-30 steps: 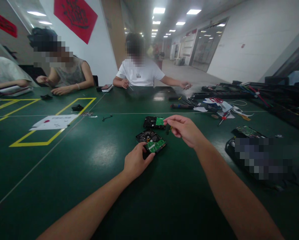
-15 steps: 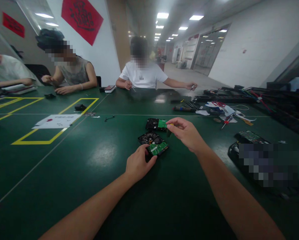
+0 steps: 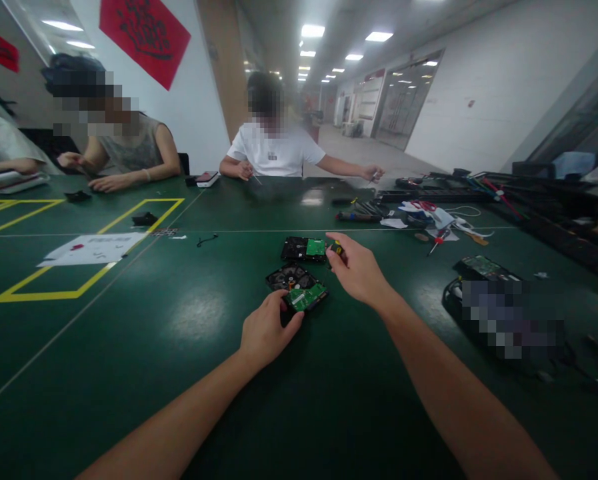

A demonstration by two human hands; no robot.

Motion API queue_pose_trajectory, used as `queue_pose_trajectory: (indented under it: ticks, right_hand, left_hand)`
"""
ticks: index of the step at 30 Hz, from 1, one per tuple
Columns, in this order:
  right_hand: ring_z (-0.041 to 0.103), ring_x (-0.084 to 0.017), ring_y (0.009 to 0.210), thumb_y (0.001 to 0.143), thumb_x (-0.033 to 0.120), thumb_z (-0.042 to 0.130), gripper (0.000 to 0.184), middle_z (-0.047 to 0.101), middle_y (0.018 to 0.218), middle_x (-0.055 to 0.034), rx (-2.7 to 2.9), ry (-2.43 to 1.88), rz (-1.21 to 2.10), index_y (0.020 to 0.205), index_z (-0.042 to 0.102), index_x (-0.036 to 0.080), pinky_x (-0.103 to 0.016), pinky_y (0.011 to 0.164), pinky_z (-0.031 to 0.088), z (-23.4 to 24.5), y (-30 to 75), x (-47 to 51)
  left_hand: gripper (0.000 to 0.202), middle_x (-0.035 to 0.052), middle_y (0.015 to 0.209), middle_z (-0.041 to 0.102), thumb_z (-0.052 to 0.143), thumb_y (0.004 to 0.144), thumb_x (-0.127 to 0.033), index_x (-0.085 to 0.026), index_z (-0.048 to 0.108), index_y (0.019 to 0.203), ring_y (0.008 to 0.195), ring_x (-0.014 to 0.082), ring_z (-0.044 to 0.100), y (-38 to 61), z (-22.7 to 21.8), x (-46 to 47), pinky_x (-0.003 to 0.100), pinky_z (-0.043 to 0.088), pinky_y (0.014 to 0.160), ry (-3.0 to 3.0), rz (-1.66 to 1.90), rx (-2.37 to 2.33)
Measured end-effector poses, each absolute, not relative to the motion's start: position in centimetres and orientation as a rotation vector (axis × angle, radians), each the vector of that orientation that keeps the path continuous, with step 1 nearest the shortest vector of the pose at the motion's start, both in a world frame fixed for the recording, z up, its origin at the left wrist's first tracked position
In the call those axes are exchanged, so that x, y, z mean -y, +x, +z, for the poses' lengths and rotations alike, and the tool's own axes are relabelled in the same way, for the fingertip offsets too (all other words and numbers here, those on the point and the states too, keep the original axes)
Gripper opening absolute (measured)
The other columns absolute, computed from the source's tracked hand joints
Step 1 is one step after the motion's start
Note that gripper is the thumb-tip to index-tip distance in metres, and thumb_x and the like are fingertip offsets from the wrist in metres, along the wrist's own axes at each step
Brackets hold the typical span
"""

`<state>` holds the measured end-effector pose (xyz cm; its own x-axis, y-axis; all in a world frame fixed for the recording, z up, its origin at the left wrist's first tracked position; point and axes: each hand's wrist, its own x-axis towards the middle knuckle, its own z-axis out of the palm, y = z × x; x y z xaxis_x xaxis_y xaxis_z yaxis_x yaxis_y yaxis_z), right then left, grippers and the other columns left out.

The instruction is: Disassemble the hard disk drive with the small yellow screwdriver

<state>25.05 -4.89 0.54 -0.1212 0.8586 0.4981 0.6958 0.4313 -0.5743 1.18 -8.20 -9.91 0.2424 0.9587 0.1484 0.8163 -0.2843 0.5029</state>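
A hard drive with a green circuit board lies on the dark green table, its round black housing turned away from me. My left hand grips its near left edge between thumb and fingers. Just behind it lies a second hard drive, also with a green board. My right hand is closed around a screwdriver with a yellow and black handle, beside the right end of the rear drive. The screwdriver's tip is hard to make out.
Tools and cables lie at the back right, near a red-handled screwdriver. A dark bundle with a circuit board sits at right. White paper lies within yellow tape at left. Across the table sits a person in white; others sit left.
The view has turned slightly, so everything sits further left. My right hand has tilted the screwdriver, showing more of its handle. My left hand keeps its hold on the near drive.
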Motion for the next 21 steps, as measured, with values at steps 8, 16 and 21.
queue_pose_trajectory:
  ticks: [8, 16, 21]
  right_hand:
    - [0.067, -0.027, 0.094, 0.104, 0.045, 0.055, 0.029, 0.067, 0.107, -0.0112, 1.856, -1.411, -0.188, 0.118, 0.065, 0.023, -0.04, 0.084, 0.055, -1.7, 23.7, 5.1]
    - [0.063, -0.029, 0.12, 0.102, 0.024, 0.045, 0.048, 0.064, 0.134, -0.0141, 1.913, -1.186, -0.071, 0.151, 0.045, 0.023, -0.047, 0.104, 0.052, -2.5, 24.4, 3.2]
    - [0.066, -0.028, 0.109, 0.102, 0.029, 0.052, 0.04, 0.066, 0.126, -0.0123, 1.986, -1.183, -0.034, 0.142, 0.052, 0.024, -0.045, 0.096, 0.055, -1.9, 24.5, 3.1]
  left_hand:
    - [0.053, 0.0044, 0.111, 0.07, 0.059, 0.095, -0.055, -0.025, 0.052, 0.138, 0.092, 0.0234, 0.071, 1.4, -9.8, 8.2, 0.033, 0.047, 0.071, 2.198, 0.598, -1.663]
    - [0.051, 0.0056, 0.112, 0.07, 0.058, 0.096, -0.054, -0.024, 0.052, 0.137, 0.093, 0.0237, 0.071, 1.6, -9.4, 8.3, 0.034, 0.047, 0.071, 2.189, 0.583, -1.675]
    - [0.05, 0.0049, 0.112, 0.07, 0.058, 0.096, -0.052, -0.024, 0.052, 0.137, 0.096, 0.0236, 0.071, 1.6, -9.4, 8.4, 0.035, 0.048, 0.074, 2.186, 0.61, -1.668]
